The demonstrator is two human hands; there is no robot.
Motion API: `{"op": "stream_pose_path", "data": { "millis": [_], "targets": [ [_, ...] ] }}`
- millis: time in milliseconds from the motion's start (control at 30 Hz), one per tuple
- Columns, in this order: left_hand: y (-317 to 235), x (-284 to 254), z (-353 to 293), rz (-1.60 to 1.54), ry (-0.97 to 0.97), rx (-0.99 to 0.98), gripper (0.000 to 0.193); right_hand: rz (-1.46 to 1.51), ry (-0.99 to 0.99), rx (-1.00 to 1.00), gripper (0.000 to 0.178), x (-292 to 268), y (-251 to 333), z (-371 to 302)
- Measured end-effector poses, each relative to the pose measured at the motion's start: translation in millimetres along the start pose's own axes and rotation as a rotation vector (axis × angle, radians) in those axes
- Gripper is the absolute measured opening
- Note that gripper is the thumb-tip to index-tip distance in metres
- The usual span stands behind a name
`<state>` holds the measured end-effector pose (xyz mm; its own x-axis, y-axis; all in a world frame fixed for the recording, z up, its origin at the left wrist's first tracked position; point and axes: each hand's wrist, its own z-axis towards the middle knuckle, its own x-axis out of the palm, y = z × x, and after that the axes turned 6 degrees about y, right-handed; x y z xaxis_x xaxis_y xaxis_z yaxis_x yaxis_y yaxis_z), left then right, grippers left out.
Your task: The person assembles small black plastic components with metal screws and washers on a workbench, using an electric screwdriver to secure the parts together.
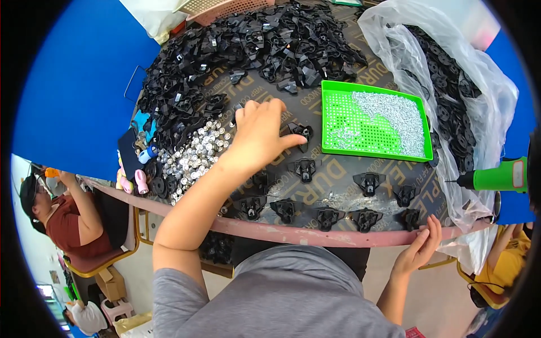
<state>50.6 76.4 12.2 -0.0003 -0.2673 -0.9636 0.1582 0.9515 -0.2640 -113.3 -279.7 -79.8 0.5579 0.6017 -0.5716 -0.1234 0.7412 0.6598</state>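
Observation:
My left hand (pixel 260 132) reaches over the middle of the table, thumb stretched away from the bent fingers. Its thumb tip is at a small black plastic part (pixel 299 133); whether they touch, I cannot tell. Another black part (pixel 236 114) lies beside the fingers, partly hidden by them. At the front edge, my right hand (pixel 417 248) has its fingers extended and holds nothing. Just left of it is one more black part (pixel 409 219). Several similar parts, such as this one (pixel 305 169), stand spaced out across the near table.
A large heap of black parts (pixel 253 45) covers the far left, with small round metal pieces (pixel 194 155) nearer. A green tray (pixel 325 121) holds silvery screws. On the right are a clear plastic bag (pixel 389 34) of black discs and a green electric screwdriver (pixel 496 177). Other people sit nearby.

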Motion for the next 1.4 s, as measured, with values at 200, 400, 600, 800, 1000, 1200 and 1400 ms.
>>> {"op": "stream_pose_path", "data": {
  "millis": [200, 400, 600, 800, 1000, 1200, 1400],
  "targets": [
    [-4, 9, 4, 0.043, 0.089, 0.183, 0.043, 0.076, -0.126, 0.022, 0.026, 7, -6, -4],
    [5, 4, 29, -0.312, 0.310, 0.266, 0.069, 0.114, -0.133, -0.106, 0.025, 10, -15, -4],
    [43, -38, 35, -0.132, 0.067, 0.229, 0.066, 0.119, -0.198, -0.126, 0.024, 13, -19, -6],
    [81, -49, 21, 0.038, 0.309, 0.056, 0.057, 0.161, -0.245, -0.205, 0.024, 19, -31, -4],
    [91, -39, 36, -0.387, 0.309, -0.214, 0.045, 0.117, -0.257, -0.233, 0.023, 18, -30, -5],
    [90, -16, 47, -0.057, -0.284, 0.402, 0.037, 0.068, -0.234, -0.268, 0.022, 19, -33, -5],
    [85, -11, 21, -0.045, 0.017, 0.505, 0.048, -0.036, -0.225, -0.287, 0.021, 18, -31, -6]
  ]
}}
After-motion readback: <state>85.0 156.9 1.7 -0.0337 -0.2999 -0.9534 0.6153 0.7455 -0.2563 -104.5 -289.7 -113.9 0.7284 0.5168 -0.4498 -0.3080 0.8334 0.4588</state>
